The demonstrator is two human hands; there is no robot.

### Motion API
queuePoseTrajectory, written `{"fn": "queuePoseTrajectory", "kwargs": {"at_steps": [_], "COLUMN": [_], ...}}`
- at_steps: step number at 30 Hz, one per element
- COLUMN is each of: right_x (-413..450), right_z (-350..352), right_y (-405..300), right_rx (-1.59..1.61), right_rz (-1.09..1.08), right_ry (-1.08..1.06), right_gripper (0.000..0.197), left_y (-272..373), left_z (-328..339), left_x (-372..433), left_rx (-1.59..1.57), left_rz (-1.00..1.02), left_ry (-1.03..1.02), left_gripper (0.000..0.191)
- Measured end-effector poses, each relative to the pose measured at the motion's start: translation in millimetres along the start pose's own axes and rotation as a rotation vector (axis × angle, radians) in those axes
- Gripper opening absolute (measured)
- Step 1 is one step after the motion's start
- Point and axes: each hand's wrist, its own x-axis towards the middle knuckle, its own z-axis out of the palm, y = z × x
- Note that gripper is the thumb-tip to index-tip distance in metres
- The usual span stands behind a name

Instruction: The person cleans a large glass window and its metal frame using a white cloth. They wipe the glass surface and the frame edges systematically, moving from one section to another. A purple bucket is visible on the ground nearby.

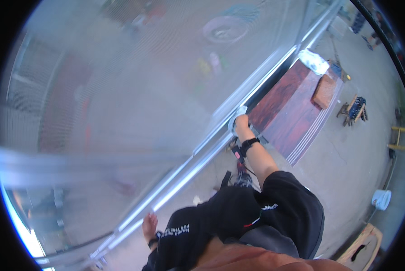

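My right hand (242,121) presses a pale blue cloth (236,117) to the shiny metal frame (211,141) of a large see-through panel (145,111). The fingers are mostly hidden by the cloth and the back of the hand. A black strap (249,145) circles that wrist. Further down the frame, my left hand (150,224) is raised at the frame's near edge with no object visible in it. Its fingers look slightly bent and blurred; whether they touch the metal is hard to tell.
Beyond my right hand a reddish wood-patterned board (287,111) bears a brown brick-like block (324,91) and a white plastic bag (313,62). A small wooden stool (353,111) stands on the concrete floor. A white bucket (381,199) is at the right. Other people's legs (373,39) show at upper right.
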Motion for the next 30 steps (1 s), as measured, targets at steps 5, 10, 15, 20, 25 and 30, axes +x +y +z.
{"fn": "queuePoseTrajectory", "kwargs": {"at_steps": [5, 10, 15, 20, 25, 30], "right_x": [-70.1, -171.9, -183.8, -184.4, -156.3, -105.6], "right_z": [5.3, 19.7, 17.1, 14.0, 20.0, 13.6], "right_y": [73.6, 146.9, 209.8, 214.5, 153.9, 82.8], "right_rx": [0.137, 0.017, -0.122, -0.013, 0.101, 0.219], "right_rz": [0.125, 0.275, 0.396, 0.398, 0.430, 0.257], "right_ry": [-0.180, -0.189, -0.178, -0.277, -0.247, -0.229], "right_gripper": [0.025, 0.024, 0.029, 0.035, 0.038, 0.038], "left_y": [-36.3, -100.2, -144.8, -152.3, -136.8, -137.0], "left_z": [-54.8, -150.3, -219.7, -229.2, -188.1, -171.8], "left_x": [-17.4, -47.7, -56.8, -70.9, -74.2, -48.7], "left_rx": [0.004, -0.094, -0.176, -0.210, -0.205, -0.211], "left_rz": [-0.030, -0.074, -0.203, -0.167, -0.137, -0.195], "left_ry": [0.021, 0.113, 0.204, 0.221, 0.219, 0.153], "left_gripper": [0.051, 0.049, 0.047, 0.047, 0.046, 0.047]}}
